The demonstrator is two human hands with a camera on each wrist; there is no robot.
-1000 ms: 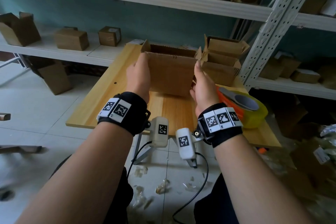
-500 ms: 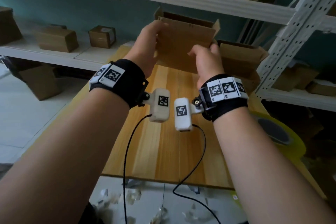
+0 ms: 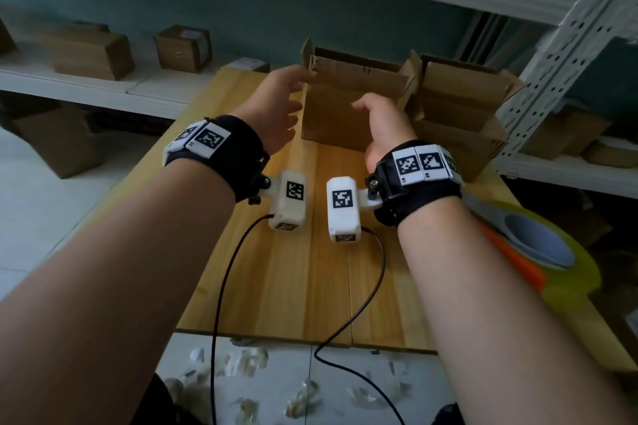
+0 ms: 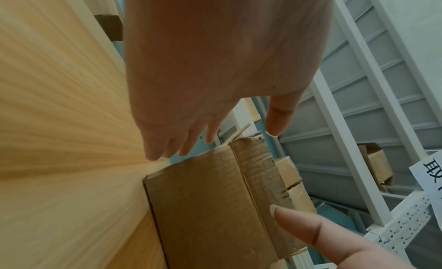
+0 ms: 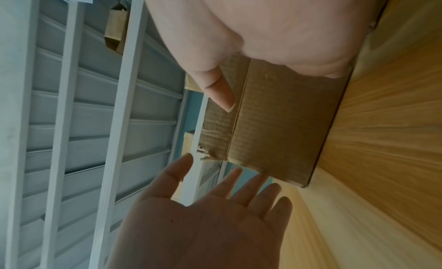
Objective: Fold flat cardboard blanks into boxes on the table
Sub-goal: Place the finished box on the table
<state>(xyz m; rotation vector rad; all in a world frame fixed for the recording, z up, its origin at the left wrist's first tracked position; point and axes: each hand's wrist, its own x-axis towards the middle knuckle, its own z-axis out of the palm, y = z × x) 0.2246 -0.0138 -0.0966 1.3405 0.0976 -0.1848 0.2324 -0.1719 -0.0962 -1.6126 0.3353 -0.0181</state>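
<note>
The folded box (image 3: 352, 103) stands upright at the far end of the table (image 3: 293, 269), top flaps up, just left of the stacked boxes (image 3: 459, 114). Our left hand (image 3: 276, 110) and right hand (image 3: 383, 128) hover beside it, fingers relaxed, gripping nothing. We judge the best move is to draw both hands straight away so no finger snags a flap.

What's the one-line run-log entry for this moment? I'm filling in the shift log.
step: box placed | box: upright on table, top flaps open | left hand: open, off box | right hand: open, off box
</note>
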